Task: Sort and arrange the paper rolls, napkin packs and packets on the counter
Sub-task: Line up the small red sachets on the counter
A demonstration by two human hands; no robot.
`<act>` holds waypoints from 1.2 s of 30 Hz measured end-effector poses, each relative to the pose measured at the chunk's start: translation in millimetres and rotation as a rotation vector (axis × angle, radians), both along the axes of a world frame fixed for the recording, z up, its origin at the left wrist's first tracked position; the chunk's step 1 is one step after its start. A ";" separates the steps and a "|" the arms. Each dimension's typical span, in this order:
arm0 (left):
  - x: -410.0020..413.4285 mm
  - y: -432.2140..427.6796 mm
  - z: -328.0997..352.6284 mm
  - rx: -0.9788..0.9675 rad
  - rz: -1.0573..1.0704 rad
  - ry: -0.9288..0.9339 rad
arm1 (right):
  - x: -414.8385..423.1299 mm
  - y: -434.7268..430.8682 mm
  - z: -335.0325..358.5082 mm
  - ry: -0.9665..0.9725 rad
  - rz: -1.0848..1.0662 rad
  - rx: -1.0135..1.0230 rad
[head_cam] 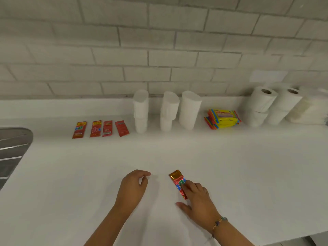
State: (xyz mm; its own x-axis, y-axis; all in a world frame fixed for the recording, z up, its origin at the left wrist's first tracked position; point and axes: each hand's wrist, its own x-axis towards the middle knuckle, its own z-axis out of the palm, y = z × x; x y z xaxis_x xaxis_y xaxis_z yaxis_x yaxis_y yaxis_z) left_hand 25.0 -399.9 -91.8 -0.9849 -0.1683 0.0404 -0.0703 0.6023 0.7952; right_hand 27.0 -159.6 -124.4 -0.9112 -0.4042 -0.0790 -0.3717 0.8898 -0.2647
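— One red packet (178, 183) left, flat on the counter (248, 166), pinned under right hand (197, 201) fingertips, not yet pinched. Left hand (133, 187) just beside, loosely curled, empty.

— Slick foil: could skid sideways, then land crooked beside the packet row (100, 129) far ahead, leftward.

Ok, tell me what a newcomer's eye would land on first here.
First, the shiny red packet near the front of the white counter, with the right hand resting its fingertips on it while the left hand lies empty beside it. Next, the row of four red packets at the back left, and the yellow napkin packs between the white paper stacks and the paper rolls.
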 end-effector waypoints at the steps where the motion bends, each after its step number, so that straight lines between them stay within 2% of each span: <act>1: 3.1 -10.6 0.4 0.003 0.037 -0.006 | -5.3 -17.3 -2.1 -0.003 0.042 -0.005; 10: 31.3 -136.9 -1.0 -0.038 0.341 -0.032 | -37.5 -196.0 -4.6 -0.084 0.375 -0.072; 18: 37.9 -234.1 4.7 -0.019 0.505 -0.037 | -71.9 -333.2 1.6 -0.048 0.517 -0.010; 31: 9.5 -324.8 -1.4 0.024 0.593 -0.008 | -145.4 -482.7 20.2 0.020 0.538 0.182; 36: 1.3 -334.6 -2.3 -0.001 0.548 -0.016 | -175.1 -503.2 30.4 -0.082 0.510 0.295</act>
State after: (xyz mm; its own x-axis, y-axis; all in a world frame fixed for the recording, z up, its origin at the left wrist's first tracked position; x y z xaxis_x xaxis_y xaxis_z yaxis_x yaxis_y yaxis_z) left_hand 26.3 -734.6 -94.1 -0.7534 -0.6570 0.0271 -0.3859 0.4752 0.7907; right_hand -148.2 -662.8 -93.9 -0.5942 -0.7395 -0.3165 -0.7602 0.6448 -0.0796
